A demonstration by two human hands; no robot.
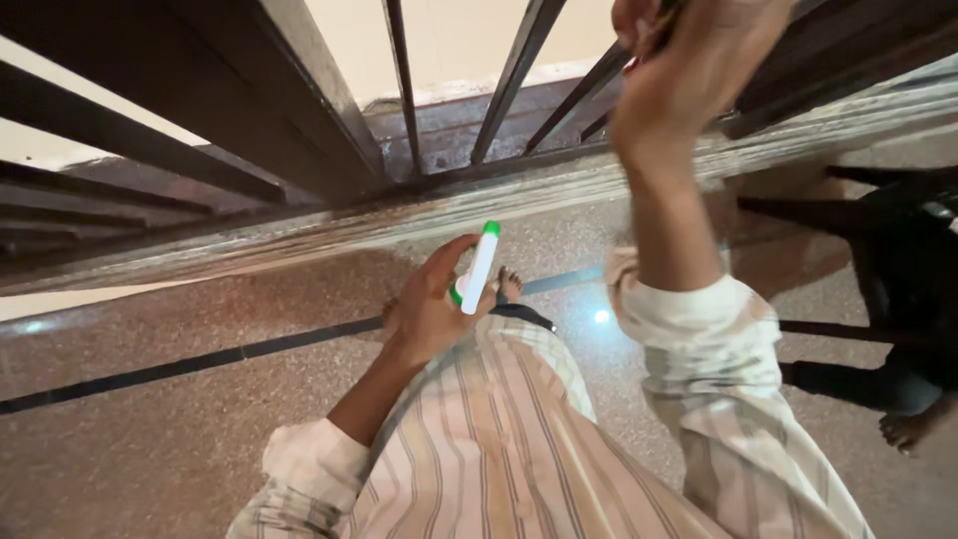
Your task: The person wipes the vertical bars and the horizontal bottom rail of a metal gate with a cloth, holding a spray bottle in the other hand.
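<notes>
Right hand [689, 60] grips something up at the grille [404, 90], cut off by the frame edge. Below the grille, left hand [434, 304] clasps one white-and-green marker [480, 268].

A speckled reddish-brown stone floor [150, 439] is seen, crossed by a thin dark inlaid strip [200, 359] that runs below the level of the fingers. Above and beyond the fingers a worn, pale stone sill [299, 235] is laid along the floor's edge, and dark metal bars [404, 80] are set upright and slanting over it. A cream wall [449, 40] is glimpsed between the bars. A small bright reflection [602, 316] is cast on the floor.
</notes>
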